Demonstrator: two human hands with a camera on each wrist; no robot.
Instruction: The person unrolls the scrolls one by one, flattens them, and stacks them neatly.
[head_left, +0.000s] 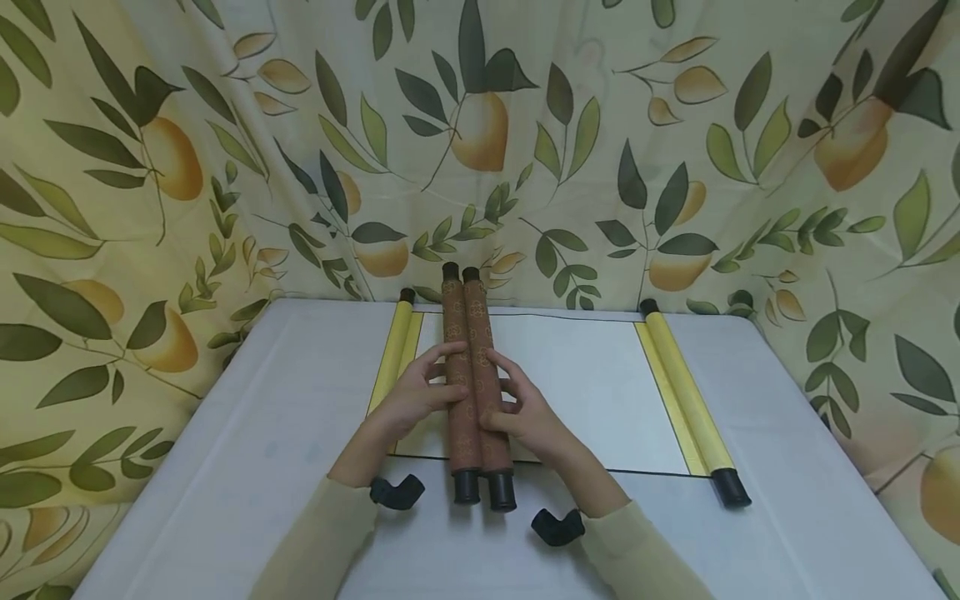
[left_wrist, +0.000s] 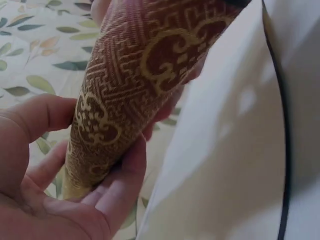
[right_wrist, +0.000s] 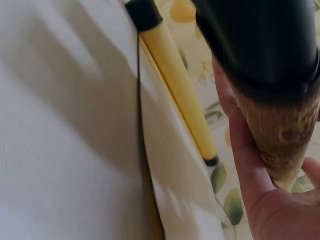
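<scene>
Two rolled scrolls in brown patterned brocade with black end knobs are held side by side over the middle of an unrolled scroll in the head view. My left hand (head_left: 420, 392) grips the left brown scroll (head_left: 462, 433), thumb and fingers bent around its side. On the other side, my right hand (head_left: 531, 414) holds the right brown scroll (head_left: 492, 450) the same way. Gold motifs show on the brocade (left_wrist: 115, 85) in the left wrist view. A black end knob (right_wrist: 270, 45) looms close in the right wrist view. Beneath lies the unrolled scroll's blank white sheet (head_left: 577, 383).
Yellow rollers with black knobs end the open sheet at left (head_left: 390, 350) and right (head_left: 690, 392). A white-covered table (head_left: 247, 467) carries everything. Behind it hangs a curtain (head_left: 585, 50) printed with fruit and leaves. Black wrist cameras sit at the left (head_left: 397, 493) and right (head_left: 557, 528) wrists.
</scene>
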